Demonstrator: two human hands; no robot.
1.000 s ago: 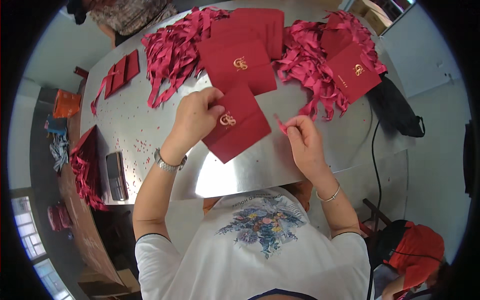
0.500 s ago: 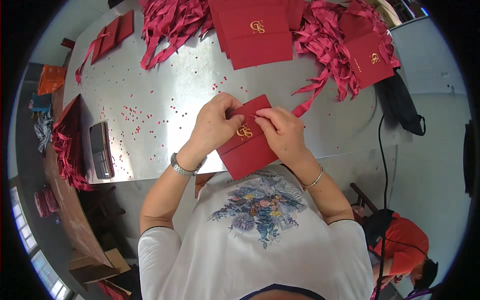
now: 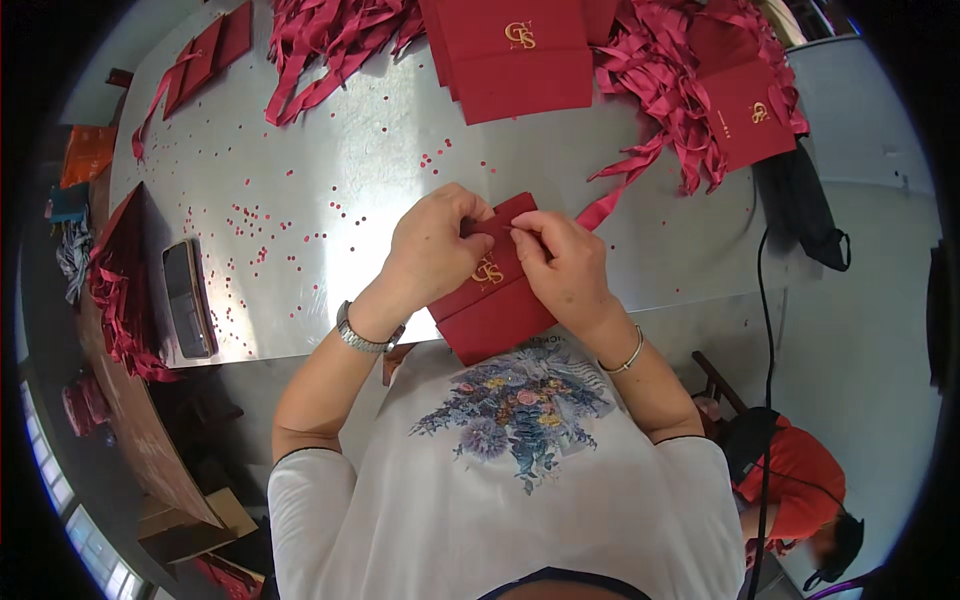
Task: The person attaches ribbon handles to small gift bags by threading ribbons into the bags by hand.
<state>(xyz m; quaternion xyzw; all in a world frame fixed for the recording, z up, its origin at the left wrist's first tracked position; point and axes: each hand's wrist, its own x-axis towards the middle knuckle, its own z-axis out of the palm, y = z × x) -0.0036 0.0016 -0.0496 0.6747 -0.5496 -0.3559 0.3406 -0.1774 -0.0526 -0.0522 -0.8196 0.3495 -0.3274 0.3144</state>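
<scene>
A flat red paper bag (image 3: 502,318) with gold lettering lies tilted at the table's near edge, its bottom end close to my shirt. My left hand (image 3: 432,250) grips its left side, fingers curled behind and thumb bent over the front. At the upper part of the bag, the thumb and index finger of my right hand (image 3: 568,265) are pinched together; what is between them is too small to make out. A dark pink ribbon (image 3: 605,207) runs from behind my right hand toward the ribbon pile at the upper right.
Stacked red bags (image 3: 525,85) lie at the far middle. Ribbon heaps (image 3: 340,40) flank them, with another red bag (image 3: 750,115) on the right. A phone (image 3: 188,300) rests at left, beside scattered red paper dots (image 3: 262,232). A person in red (image 3: 800,480) sits at lower right.
The view has shifted slightly. My left thumb now covers more of the gold lettering, and my right hand has moved a little on the bag, fingertips still pinched.
</scene>
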